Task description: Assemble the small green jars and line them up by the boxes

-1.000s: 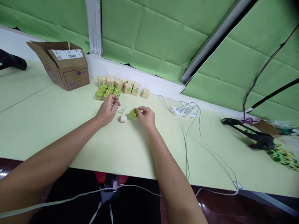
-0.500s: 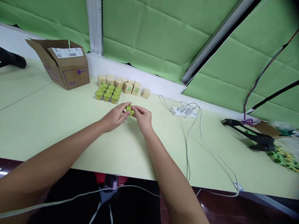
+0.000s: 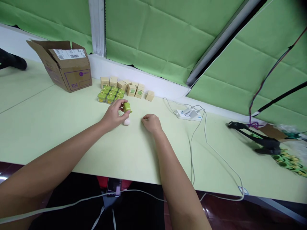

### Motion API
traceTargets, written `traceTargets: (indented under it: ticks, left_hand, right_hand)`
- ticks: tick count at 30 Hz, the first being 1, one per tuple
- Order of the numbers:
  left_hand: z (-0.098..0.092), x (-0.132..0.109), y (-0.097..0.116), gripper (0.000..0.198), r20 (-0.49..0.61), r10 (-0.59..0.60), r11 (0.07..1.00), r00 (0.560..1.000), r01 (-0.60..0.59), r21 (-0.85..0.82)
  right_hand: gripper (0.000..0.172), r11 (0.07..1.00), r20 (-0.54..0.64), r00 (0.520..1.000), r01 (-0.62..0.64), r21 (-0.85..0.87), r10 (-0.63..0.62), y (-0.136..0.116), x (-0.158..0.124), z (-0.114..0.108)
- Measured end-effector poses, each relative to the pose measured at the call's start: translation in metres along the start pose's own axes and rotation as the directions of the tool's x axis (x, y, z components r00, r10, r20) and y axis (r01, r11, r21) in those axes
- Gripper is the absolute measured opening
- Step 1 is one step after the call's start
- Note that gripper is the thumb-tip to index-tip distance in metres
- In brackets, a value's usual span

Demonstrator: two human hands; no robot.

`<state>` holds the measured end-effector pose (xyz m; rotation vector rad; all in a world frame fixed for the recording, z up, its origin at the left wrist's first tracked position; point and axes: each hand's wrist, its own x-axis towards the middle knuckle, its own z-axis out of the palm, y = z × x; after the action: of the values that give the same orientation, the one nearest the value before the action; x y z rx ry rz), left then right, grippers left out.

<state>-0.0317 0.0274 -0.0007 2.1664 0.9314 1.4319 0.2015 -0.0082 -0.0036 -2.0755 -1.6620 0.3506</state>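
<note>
My left hand (image 3: pixel 115 114) holds a small green plastic lid (image 3: pixel 127 107) between thumb and fingers, above the table. Just below it a small pale pinkish-white rounded piece (image 3: pixel 127 121) rests by my thumb. Something whitish shows partly behind the fingers; its kind is unclear. My right hand (image 3: pixel 151 123) is apart, to the right, low over the table with fingers curled into a pinch. Whatever it may hold is hidden. Behind my left hand stand several small clear jars (image 3: pixel 110 98) with green lids and loop handles, in close rows.
Several small tan cartons (image 3: pixel 131 90) line the wall behind the jars. An opened cardboard box (image 3: pixel 78 78) stands at the back left. To the right lie a white power strip (image 3: pixel 189 114) with cables, a black stand (image 3: pixel 266 143) and green-yellow parts (image 3: pixel 289 164).
My right hand has let go of the green lid and moved right and slightly down. My left hand has shifted left with the lid, turning it. The pale piece has come into fuller view.
</note>
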Motion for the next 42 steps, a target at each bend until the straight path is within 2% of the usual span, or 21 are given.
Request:
traceTargets:
  ticks: [5, 8, 10, 13, 15, 17, 21, 26, 30, 34, 37, 42]
  left_hand:
    - [-0.003, 0.001, 0.002, 0.041, -0.011, 0.057, 0.99, 0.998, -0.055, 0.129]
    - [-0.002, 0.001, 0.0, 0.04, -0.012, 0.096, 0.976, 0.995, -0.092, 0.198]
    - [-0.001, 0.001, -0.003, 0.041, -0.008, 0.118, 0.966, 0.993, -0.113, 0.233]
    - [-0.001, 0.001, -0.006, 0.045, 0.017, 0.144, 0.951, 0.989, -0.143, 0.274]
    - [-0.001, 0.001, -0.007, 0.046, 0.05, 0.153, 0.943, 0.987, -0.161, 0.29]
    - [-0.001, 0.0, -0.007, 0.048, 0.077, 0.164, 0.94, 0.983, -0.18, 0.289]
    - [-0.001, -0.002, -0.002, 0.049, 0.135, 0.181, 0.935, 0.974, -0.213, 0.284]
    - [-0.002, -0.005, 0.008, 0.034, 0.197, 0.155, 0.939, 0.968, -0.206, 0.277]
    - [-0.001, -0.006, 0.011, 0.019, 0.182, 0.158, 0.933, 0.971, -0.207, 0.293]
    - [0.0, -0.007, 0.009, 0.016, 0.161, 0.132, 0.925, 0.978, -0.18, 0.335]
    - [0.001, -0.008, 0.009, 0.016, 0.166, 0.128, 0.915, 0.978, -0.181, 0.361]
    - [0.001, -0.008, 0.007, 0.019, 0.206, 0.13, 0.897, 0.97, -0.203, 0.392]
  right_hand:
    - [0.008, 1.0, -0.031, 1.0, 0.001, -0.012, -0.001, -0.004, -0.002, 0.003]
    - [0.009, 0.978, -0.111, 0.992, 0.076, 0.196, -0.055, -0.009, -0.004, 0.003]
    - [0.014, 0.898, -0.152, 0.985, 0.134, 0.419, -0.077, -0.016, -0.006, 0.004]
    - [0.025, 0.711, -0.189, 0.976, 0.209, 0.671, -0.108, -0.028, -0.008, 0.005]
    - [0.029, 0.621, -0.217, 0.966, 0.256, 0.741, -0.14, -0.037, -0.012, 0.006]
    - [0.03, 0.579, -0.238, 0.957, 0.291, 0.762, -0.168, -0.045, -0.016, 0.008]
    - [0.028, 0.564, -0.264, 0.947, 0.321, 0.761, -0.183, -0.056, -0.027, 0.009]
    - [0.023, 0.671, -0.267, 0.927, 0.374, 0.64, -0.263, -0.06, -0.036, 0.009]
    - [0.018, 0.747, -0.311, 0.88, 0.471, 0.469, -0.36, -0.06, -0.038, 0.008]
    - [0.015, 0.743, -0.35, 0.824, 0.558, 0.37, -0.445, -0.06, -0.038, 0.007]
    - [0.014, 0.742, -0.323, 0.81, 0.581, 0.334, -0.49, -0.061, -0.039, 0.004]
    - [0.017, 0.777, -0.197, 0.821, 0.572, 0.264, -0.537, -0.061, -0.042, -0.004]
